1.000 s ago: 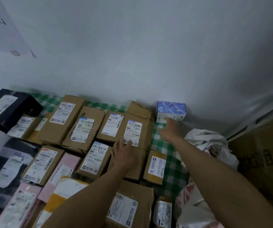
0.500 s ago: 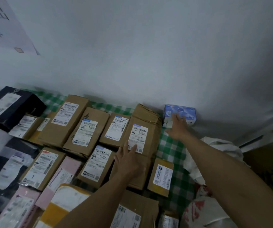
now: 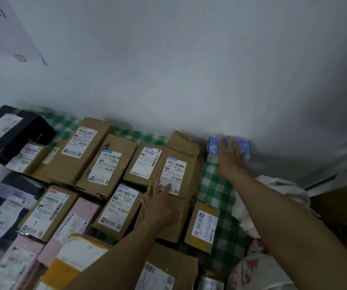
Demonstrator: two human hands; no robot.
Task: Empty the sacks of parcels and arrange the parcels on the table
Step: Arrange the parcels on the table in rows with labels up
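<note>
Right hand (image 3: 230, 157) farther onto blue box (image 3: 213, 147)

~10 brown pkgs (image 3: 89, 155), 2 pink pkgs (image 3: 84, 208), 1 blue box (image 3: 214, 147)

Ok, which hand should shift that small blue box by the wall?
Right. The right hand lies on the blue box, fingers spread; the left hand rests flat on the large brown carton, farther from it.
</note>
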